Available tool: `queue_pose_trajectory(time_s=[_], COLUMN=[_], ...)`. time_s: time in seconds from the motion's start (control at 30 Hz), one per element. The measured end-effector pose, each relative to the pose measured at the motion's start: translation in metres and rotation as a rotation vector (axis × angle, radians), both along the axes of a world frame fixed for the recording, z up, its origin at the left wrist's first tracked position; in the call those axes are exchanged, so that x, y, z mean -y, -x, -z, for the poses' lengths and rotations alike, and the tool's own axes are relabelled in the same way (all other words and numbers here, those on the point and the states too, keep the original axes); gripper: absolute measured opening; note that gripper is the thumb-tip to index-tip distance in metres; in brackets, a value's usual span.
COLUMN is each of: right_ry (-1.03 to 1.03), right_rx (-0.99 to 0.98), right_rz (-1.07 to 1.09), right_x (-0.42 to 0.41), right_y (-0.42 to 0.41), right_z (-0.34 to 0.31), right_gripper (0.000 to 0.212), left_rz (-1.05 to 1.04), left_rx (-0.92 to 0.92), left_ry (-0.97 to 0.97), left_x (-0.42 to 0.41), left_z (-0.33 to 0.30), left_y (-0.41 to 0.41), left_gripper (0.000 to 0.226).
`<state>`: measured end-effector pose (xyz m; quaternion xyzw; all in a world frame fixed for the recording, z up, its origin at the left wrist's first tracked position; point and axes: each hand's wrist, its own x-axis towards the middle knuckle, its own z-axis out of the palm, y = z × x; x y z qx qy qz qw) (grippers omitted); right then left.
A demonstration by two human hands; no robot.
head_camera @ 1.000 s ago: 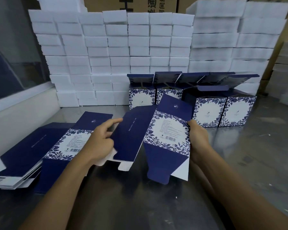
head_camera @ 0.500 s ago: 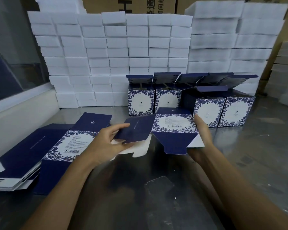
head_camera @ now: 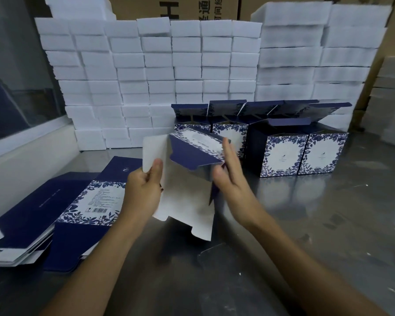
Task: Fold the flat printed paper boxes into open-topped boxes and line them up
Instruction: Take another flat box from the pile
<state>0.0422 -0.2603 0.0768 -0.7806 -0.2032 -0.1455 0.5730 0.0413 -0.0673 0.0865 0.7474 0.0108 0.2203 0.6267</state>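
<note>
I hold a half-opened paper box (head_camera: 187,192) above the metal table, its white inside facing me and a navy flap and floral panel at its top. My left hand (head_camera: 144,192) pinches its left white panel, thumb on the front. My right hand (head_camera: 228,172) presses flat against its right side with fingers straight. Behind it, several folded navy and floral boxes (head_camera: 281,153) stand in a row with their lids up. A stack of flat printed boxes (head_camera: 62,210) lies at the left.
White foam blocks (head_camera: 160,71) are piled as a wall along the back and on the right. A white ledge with a glass pane (head_camera: 16,87) runs along the left. Brown cartons stand behind the foam. The steel table (head_camera: 306,236) is bare in front and to the right.
The flat box was turned over and lifted upright, so its white inside now faces me. My left hand shifted to its left panel and my right hand moved to its right side.
</note>
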Motion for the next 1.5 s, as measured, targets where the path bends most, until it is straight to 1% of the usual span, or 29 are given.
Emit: queue_pose_trajectory(time_s=[0.07,0.13,0.17,0.23,0.3,0.37,0.43,0.53,0.6,0.67,0.73,0.83,0.9,1.0,1.07,1.1,1.17,1.2,1.27,1.33,1.37,1.43,1.5], right_ry=[0.138,0.279,0.352,0.487,0.581,0.589,0.573,0.539,0.5,0.464,0.398,0.247,0.12,-0.117,-0.266,-0.322,-0.363,-0.338,-0.212,-0.046,0.044,0.211,0.387], right_rx=[0.002,-0.009,-0.015,-0.023,-0.03,-0.045,-0.042,-0.027,-0.001,0.052,0.134,0.245,0.232,0.162,0.154,0.168,0.234,0.275,0.342,0.359,0.329,0.219,0.197], right_rz=[-0.064,-0.081,-0.082,-0.086,-0.101,-0.107,-0.101,-0.09,-0.083,-0.065,-0.03,0.04,0.069,0.121,0.152,0.169,0.195,0.199,0.199,0.188,0.17,0.09,0.036], right_x=[-0.002,-0.006,-0.008,-0.011,-0.012,-0.01,-0.01,-0.013,-0.014,-0.013,-0.011,-0.006,-0.004,0.001,0.005,0.007,0.012,0.013,0.017,0.023,0.026,0.032,0.035], right_y=[0.002,0.005,0.006,0.009,0.011,0.012,0.013,0.015,0.016,0.017,0.018,0.017,0.014,0.005,-0.001,-0.003,-0.006,-0.007,-0.009,-0.013,-0.015,-0.017,-0.016], right_z=[0.004,0.008,0.009,0.009,0.007,0.005,0.005,0.006,0.004,0.001,-0.003,-0.005,-0.006,-0.006,-0.007,-0.007,-0.007,-0.007,-0.005,-0.002,-0.001,0.0,0.0], right_gripper=[0.123,0.13,0.131,0.126,0.118,0.113,0.113,0.117,0.118,0.116,0.104,0.084,0.069,0.038,0.021,0.02,0.027,0.031,0.034,0.025,0.023,0.036,0.057], left_rz=[0.041,0.104,0.147,0.222,0.257,0.288,0.32,0.332,0.279,0.184,0.065,-0.012,-0.054,-0.081,-0.1,-0.109,-0.15,-0.175,-0.213,-0.231,-0.241,-0.252,-0.259], left_rx=[-0.029,-0.031,-0.024,-0.016,-0.043,-0.068,-0.072,-0.047,-0.002,0.052,0.102,0.149,0.179,0.204,0.201,0.202,0.22,0.235,0.251,0.251,0.247,0.239,0.238], left_ry=[0.205,0.377,0.452,0.585,0.674,0.728,0.747,0.743,0.725,0.665,0.581,0.487,0.429,0.359,0.327,0.319,0.261,0.209,0.125,0.085,0.075,0.072,0.107], left_x=[0.003,0.005,0.006,0.008,0.011,0.012,0.013,0.014,0.014,0.013,0.011,0.006,0.003,0.002,0.001,0.0,0.0,0.001,0.002,0.0,-0.002,-0.005,-0.007], left_z=[-0.002,-0.006,-0.007,-0.009,-0.01,-0.011,-0.011,-0.013,-0.016,-0.017,-0.015,-0.013,-0.011,-0.008,-0.008,-0.008,-0.008,-0.008,-0.007,-0.007,-0.008,-0.009,-0.009], left_y=[0.001,0.003,0.005,0.006,0.007,0.008,0.01,0.012,0.012,0.009,0.006,0.001,0.0,0.0,0.0,0.0,0.0,0.001,0.003,0.003,0.003,0.003,0.002], left_gripper=[0.035,0.02,0.019,0.02,0.019,0.022,0.022,0.023,0.023,0.023,0.024,0.028,0.032,0.044,0.046,0.044,0.045,0.049,0.052,0.052,0.052,0.051,0.052])
